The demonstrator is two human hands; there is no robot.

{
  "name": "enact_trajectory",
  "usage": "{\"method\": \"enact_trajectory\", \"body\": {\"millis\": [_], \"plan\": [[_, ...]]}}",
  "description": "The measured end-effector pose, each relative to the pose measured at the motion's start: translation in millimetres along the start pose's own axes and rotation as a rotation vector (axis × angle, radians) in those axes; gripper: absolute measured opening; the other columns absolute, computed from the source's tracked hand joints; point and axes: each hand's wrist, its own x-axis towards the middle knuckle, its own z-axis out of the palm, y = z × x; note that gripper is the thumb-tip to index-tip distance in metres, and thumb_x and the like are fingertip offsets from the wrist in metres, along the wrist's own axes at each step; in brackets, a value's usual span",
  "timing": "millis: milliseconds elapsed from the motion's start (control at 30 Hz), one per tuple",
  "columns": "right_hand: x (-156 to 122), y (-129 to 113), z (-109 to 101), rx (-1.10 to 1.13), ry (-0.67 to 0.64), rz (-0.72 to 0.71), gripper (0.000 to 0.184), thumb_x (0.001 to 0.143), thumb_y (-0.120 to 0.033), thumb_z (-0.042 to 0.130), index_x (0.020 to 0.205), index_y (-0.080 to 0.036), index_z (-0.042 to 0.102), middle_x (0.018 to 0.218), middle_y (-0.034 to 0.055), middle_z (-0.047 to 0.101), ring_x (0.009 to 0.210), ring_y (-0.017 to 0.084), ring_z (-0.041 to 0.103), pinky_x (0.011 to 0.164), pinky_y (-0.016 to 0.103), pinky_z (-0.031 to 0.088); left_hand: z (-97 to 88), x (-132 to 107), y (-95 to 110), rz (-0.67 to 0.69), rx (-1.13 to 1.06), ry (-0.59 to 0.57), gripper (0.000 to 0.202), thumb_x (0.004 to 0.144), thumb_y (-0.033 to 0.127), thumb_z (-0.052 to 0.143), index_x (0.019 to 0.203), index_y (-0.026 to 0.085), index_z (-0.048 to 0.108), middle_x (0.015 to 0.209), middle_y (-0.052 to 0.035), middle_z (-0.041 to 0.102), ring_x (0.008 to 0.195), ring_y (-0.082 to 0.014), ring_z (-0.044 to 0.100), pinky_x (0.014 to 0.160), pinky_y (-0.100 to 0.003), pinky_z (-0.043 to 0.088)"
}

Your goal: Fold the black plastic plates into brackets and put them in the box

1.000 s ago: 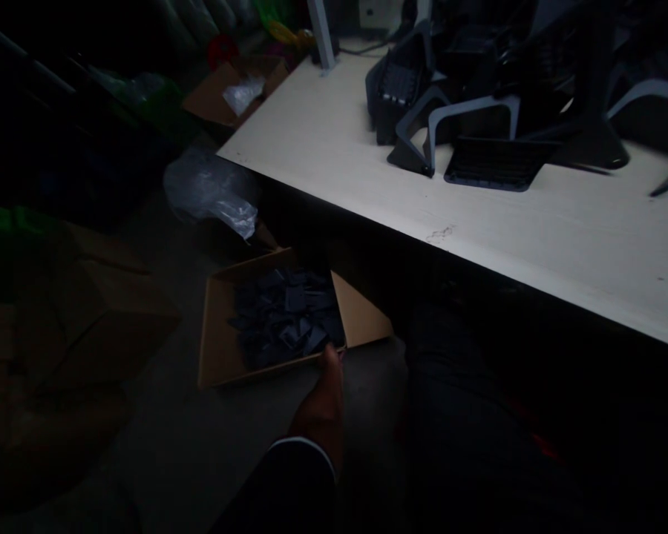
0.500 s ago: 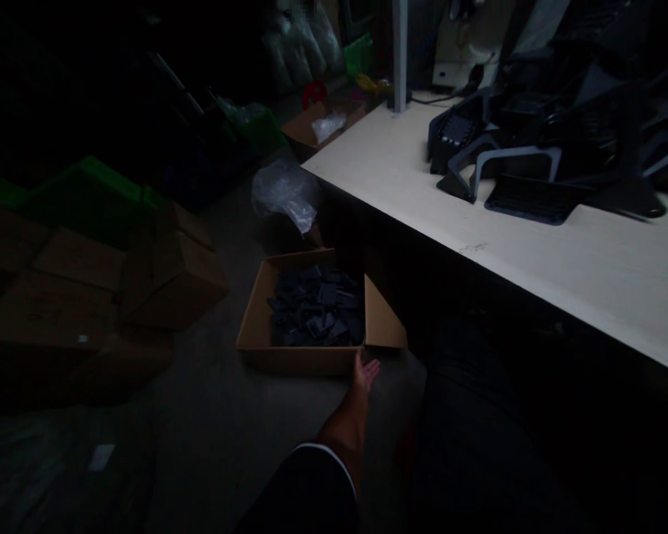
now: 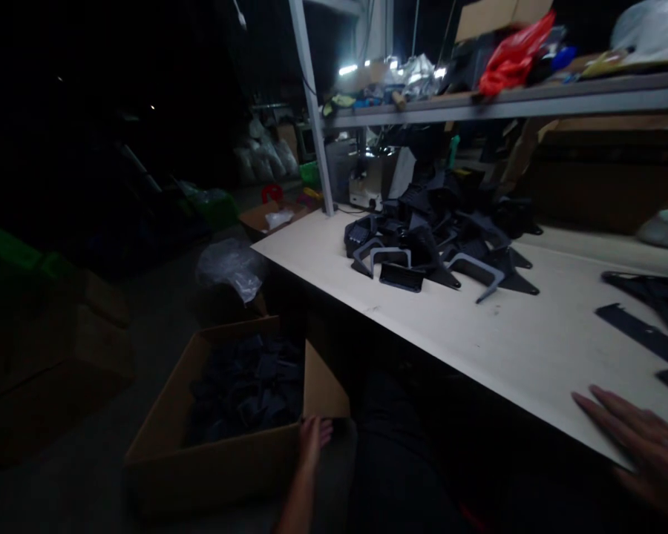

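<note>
My left hand [image 3: 314, 436] is at the near right corner of an open cardboard box [image 3: 223, 456] on the floor, its fingers curled over the edge by the raised flap. Inside the box lies a heap of small black plastic parts [image 3: 256, 382]. My right hand [image 3: 643, 445] rests at the front edge of the white table [image 3: 512, 348], fingers stretched out and holding nothing. Beyond it are several flat black pieces [image 3: 646, 334]. A pile of black plastic brackets [image 3: 428, 230] covers the table's far left part.
A shelf [image 3: 512, 104] above the table carries a red plastic bag [image 3: 517, 55] and clutter. A clear plastic bag [image 3: 231, 267] lies behind the box, with another carton [image 3: 256, 216] farther back. Brown cartons [image 3: 83, 348] stand in the dark at the left.
The view has swung up and to the right, bringing the shelf and my right hand into sight. My left hand's fingers, outstretched before, now curl at the box corner. The box appears larger.
</note>
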Motion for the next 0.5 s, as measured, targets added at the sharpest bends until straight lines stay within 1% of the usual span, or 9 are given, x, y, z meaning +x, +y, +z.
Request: {"method": "enact_trajectory", "body": {"millis": [67,100,133,200,267,300,367,433,500], "plan": [[-2,0,7,0.031,0.014,-0.055,0.097,0.069,-0.028,0.063,0.16,-0.046,0.034,0.17,-0.0117,0.027,0.139,0.04,0.053,0.112,0.057,0.042,13.5,0,55,0.184,0.001,-0.015,0.012,0.094,0.031,0.061,0.102,0.023,0.064,0.087,-0.0133,0.078,0.084,-0.0283,0.08,0.071,-0.038,0.065],[-3,-1,10,0.035,0.027,-0.067,0.099,0.068,-0.026,0.063,0.161,-0.044,0.034,0.171,-0.0092,0.027,0.14,0.04,0.053,0.113,0.058,0.041,22.5,-1,85,0.278,0.006,-0.03,0.01,0.093,0.029,0.063,0.101,0.022,0.065,0.087,-0.0121,0.078,0.082,-0.0265,0.08,0.072,-0.037,0.064],[-3,-2,11,0.027,0.044,-0.062,0.1,0.068,-0.024,0.062,0.161,-0.044,0.035,0.17,-0.0078,0.028,0.14,0.04,0.053,0.114,0.058,0.041,33.2,-5,114,0.371,0.016,-0.048,0.011,0.092,0.027,0.064,0.102,0.022,0.067,0.089,-0.0114,0.078,0.081,-0.0248,0.079,0.073,-0.035,0.064],[-3,-6,11,0.016,0.059,-0.042,0.099,0.068,-0.02,0.06,0.161,-0.043,0.037,0.169,-0.0051,0.032,0.141,0.038,0.053,0.117,0.057,0.04,59.7,-16,170,0.559,0.042,-0.09,0.019,0.093,0.025,0.064,0.111,0.022,0.069,0.098,-0.0101,0.079,0.083,-0.0217,0.078,0.077,-0.033,0.063],[-1,-11,8,-0.008,0.046,-0.009,0.097,0.068,-0.018,0.058,0.161,-0.04,0.041,0.168,-0.0022,0.035,0.144,0.036,0.051,0.122,0.056,0.038,92.3,-31,216,0.721,0.086,-0.135,0.027,0.093,0.025,0.065,0.12,0.023,0.069,0.102,-0.0092,0.078,0.089,-0.0218,0.078,0.083,-0.033,0.062],[0,-15,6,-0.027,0.033,0.007,0.096,0.068,-0.017,0.058,0.16,-0.038,0.045,0.168,-0.0004,0.037,0.146,0.035,0.05,0.123,0.056,0.037,110.4,-40,234,0.795,0.121,-0.163,0.03,0.093,0.026,0.066,0.123,0.023,0.069,0.104,-0.0091,0.078,0.091,-0.0224,0.077,0.087,-0.035,0.062],[2,-22,4,-0.07,0.013,0.027,0.092,0.067,-0.015,0.057,0.158,-0.032,0.052,0.167,0.0032,0.039,0.149,0.034,0.046,0.124,0.056,0.036,148.4,-58,261,0.926,0.22,-0.232,0.033,0.092,0.026,0.07,0.125,0.022,0.07,0.107,-0.0097,0.078,0.096,-0.0244,0.077,0.094,-0.038,0.06],[3,-28,2,-0.113,0.009,0.032,0.092,0.066,-0.013,0.056,0.156,-0.028,0.055,0.167,0.0059,0.04,0.151,0.032,0.043,0.125,0.054,0.036,186.8,-78,277,1.034,0.351,-0.311,0.038,0.087,0.026,0.077,0.125,0.023,0.072,0.114,-0.0108,0.077,0.096,-0.0265,0.076,0.1,-0.042,0.058],[4,-32,3,-0.147,0.022,0.033,0.094,0.065,-0.01,0.055,0.156,-0.027,0.054,0.167,0.0071,0.04,0.152,0.031,0.043,0.125,0.054,0.036,222.9,-95,285,1.121,0.488,-0.384,0.049,0.081,0.026,0.084,0.129,0.024,0.072,0.121,-0.0112,0.076,0.095,-0.0286,0.076,0.103,-0.046,0.056]]}}
